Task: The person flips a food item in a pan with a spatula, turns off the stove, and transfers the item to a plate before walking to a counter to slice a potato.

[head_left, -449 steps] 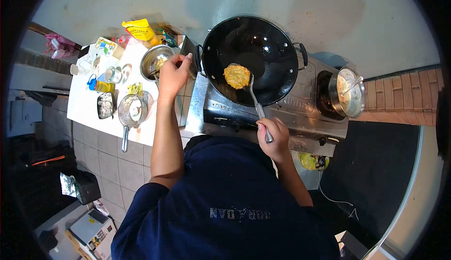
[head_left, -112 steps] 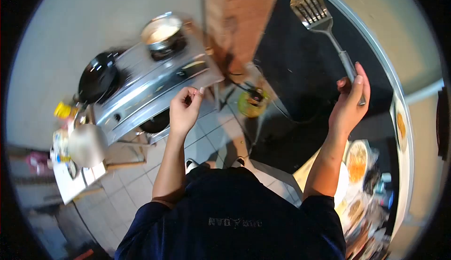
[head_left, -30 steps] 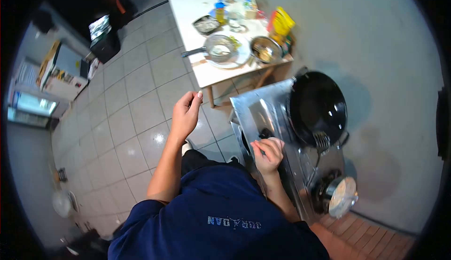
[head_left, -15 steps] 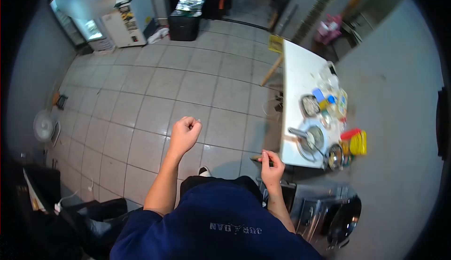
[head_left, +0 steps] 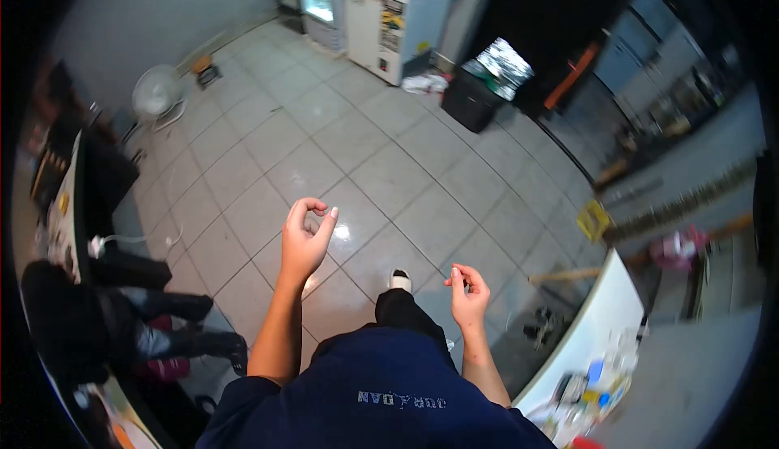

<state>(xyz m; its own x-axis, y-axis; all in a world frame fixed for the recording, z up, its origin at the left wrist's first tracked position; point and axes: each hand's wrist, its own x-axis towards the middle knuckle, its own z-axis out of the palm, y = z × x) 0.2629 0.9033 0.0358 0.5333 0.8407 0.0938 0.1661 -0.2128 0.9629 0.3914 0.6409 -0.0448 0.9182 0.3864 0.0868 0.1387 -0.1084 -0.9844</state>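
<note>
While both forearms are raised over the tiled floor (head_left: 381, 165), neither hand touches anything. Left hand (head_left: 304, 238): wrist straight, palm turned inward, fingers curled in a loose ring, thumb and forefinger tips not quite meeting, gripping nothing. Right hand (head_left: 468, 295): lower and closer to the body, elbow bent, fingertips pinched together above a loosely curled palm; too small to tell if anything sits in the pinch. The nearest thing is the white table (head_left: 604, 311), off to the right of the right hand and apart from it. Its long axis runs diagonally, from beside the person's right elbow away to the far right, with its long edge facing the right hand. Bottles and jars (head_left: 588, 380) are crowded on its near end, below-right of the right hand. The shoe (head_left: 398, 280) is on the floor between the hands, toe pointing away from the body. A black bin (head_left: 475, 100) stands far ahead of both hands.
</note>
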